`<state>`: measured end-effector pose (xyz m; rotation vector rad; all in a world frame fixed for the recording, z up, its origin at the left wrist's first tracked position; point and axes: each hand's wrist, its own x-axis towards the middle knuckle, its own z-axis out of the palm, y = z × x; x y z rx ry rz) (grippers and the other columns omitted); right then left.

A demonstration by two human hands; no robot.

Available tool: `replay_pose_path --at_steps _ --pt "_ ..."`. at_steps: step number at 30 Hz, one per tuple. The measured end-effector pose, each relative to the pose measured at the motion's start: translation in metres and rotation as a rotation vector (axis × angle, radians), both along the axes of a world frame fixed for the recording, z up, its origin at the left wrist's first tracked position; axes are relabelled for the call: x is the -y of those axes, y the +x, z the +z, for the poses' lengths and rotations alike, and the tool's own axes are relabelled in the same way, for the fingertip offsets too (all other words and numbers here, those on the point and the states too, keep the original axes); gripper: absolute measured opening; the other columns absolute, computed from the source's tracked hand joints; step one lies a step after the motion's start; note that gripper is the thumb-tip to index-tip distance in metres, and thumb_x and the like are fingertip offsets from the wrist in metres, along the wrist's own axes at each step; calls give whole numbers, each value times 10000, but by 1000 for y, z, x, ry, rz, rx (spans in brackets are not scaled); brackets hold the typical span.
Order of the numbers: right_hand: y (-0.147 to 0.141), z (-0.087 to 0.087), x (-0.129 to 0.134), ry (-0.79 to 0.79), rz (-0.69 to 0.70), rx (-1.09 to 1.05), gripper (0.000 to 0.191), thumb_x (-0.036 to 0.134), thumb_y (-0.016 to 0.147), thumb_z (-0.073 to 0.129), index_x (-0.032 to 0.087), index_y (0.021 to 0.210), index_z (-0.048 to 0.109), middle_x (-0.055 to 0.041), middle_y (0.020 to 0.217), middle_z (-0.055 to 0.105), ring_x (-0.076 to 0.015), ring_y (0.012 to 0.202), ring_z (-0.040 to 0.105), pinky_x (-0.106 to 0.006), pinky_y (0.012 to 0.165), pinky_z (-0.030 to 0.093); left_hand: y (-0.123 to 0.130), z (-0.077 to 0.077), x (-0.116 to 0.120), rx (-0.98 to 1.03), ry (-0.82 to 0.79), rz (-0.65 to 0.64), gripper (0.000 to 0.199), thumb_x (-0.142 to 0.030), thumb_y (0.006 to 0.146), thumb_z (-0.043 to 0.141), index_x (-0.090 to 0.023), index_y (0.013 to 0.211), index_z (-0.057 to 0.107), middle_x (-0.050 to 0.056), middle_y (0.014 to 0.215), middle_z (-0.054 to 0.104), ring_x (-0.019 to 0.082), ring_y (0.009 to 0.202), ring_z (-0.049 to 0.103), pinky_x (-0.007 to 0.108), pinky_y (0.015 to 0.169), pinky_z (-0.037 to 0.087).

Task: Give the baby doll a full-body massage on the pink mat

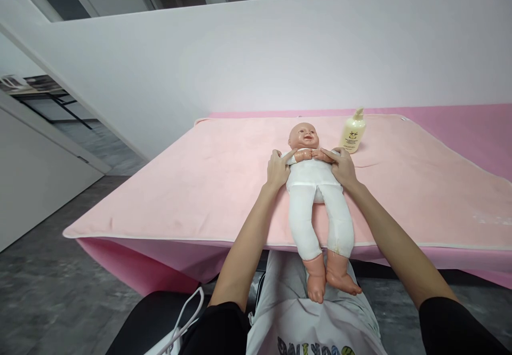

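A baby doll [314,174] with a white cloth body lies on its back on a pink blanket [192,184], head toward the wall. Its bare feet hang past the table's front edge, over my lap. My left hand [279,168] grips the doll's arm on the left side, and my right hand [343,166] grips the arm on the right side. Both doll arms are folded in, so its hands rest together on its chest below the chin. A pale yellow pump bottle [352,134] stands just beyond my right hand.
A darker pink cover [460,131] shows under the blanket and drapes over the table's front. A white wall [320,56] with a window above rises behind. At the lower left are a black seat [140,323] and a white cable [188,317].
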<state>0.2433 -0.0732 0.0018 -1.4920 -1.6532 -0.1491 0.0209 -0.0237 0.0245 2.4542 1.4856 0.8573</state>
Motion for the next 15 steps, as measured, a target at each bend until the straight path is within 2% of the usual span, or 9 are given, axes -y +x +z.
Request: replay_pose_path --at_steps 4,8,12,15 --pt "-1 1 0 -35 -15 20 564 67 748 379 268 1221 610 -87 979 525 -226 951 508 -415 882 450 -2 -2 0 26 -1 -11 623 -68 767 391 -307 1334 490 66 981 377 222 949 462 352 867 428" --pt "2 3 1 -55 -38 32 585 121 768 384 214 1337 487 -107 990 564 -253 946 516 -447 869 448 -3 -7 0 71 54 -15 597 -95 785 406 -277 1349 476 87 1014 420 231 975 462 370 890 430" --pt "6 3 2 -39 6 -61 540 194 759 453 191 1299 476 -109 1082 595 -267 1002 517 -452 887 445 -4 -11 -2 131 148 -57 615 -79 773 413 -259 1360 455 108 1213 447 243 1091 463 394 955 414" --pt "6 4 1 -13 10 -157 487 261 766 490 196 1248 488 -110 1136 590 -269 1030 516 -460 893 442 -4 -12 -4 211 147 -72 638 -82 769 412 -221 1392 400 116 1353 408 254 1223 417 405 1029 373"
